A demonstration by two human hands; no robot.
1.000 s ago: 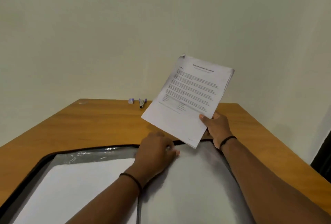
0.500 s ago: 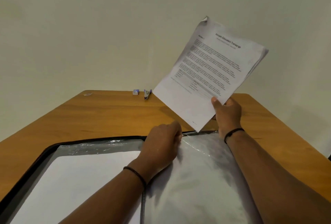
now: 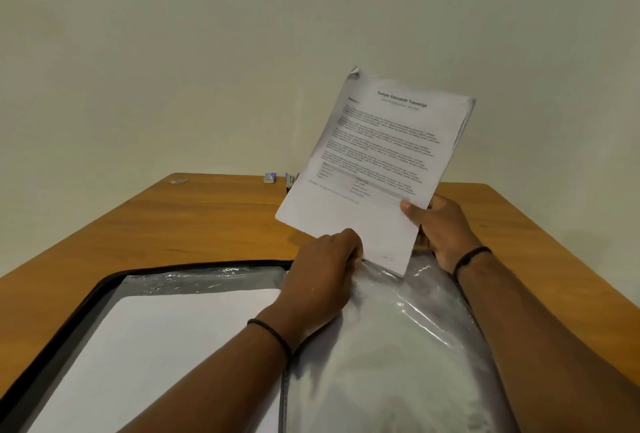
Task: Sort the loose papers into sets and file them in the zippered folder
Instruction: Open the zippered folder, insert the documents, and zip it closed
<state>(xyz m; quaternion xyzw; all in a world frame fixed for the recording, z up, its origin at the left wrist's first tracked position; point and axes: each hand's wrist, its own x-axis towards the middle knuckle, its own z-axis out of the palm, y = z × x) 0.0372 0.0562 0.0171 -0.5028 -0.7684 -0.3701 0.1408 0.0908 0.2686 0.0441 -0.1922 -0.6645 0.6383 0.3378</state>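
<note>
paper set (image 3: 377,162) lowered since 0.5 s ago | my right hand (image 3: 441,230) pinches its near-right edge | my left hand (image 3: 320,275) grips the sleeve (image 3: 391,346) top edge

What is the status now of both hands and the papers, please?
Left hand grip on the plastic sleeve edge. Right hand grips the stapled paper set, raised over the folder. Nothing blocks the sleeve.

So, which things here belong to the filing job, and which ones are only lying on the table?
Belong to the job:
- paper set, held up by the right hand
- zippered folder, lying open
- clear sleeve, its top edge pinched by the left hand
- white sheet filed on the left side

Just lying about:
- stapler
- small box
- table
</note>
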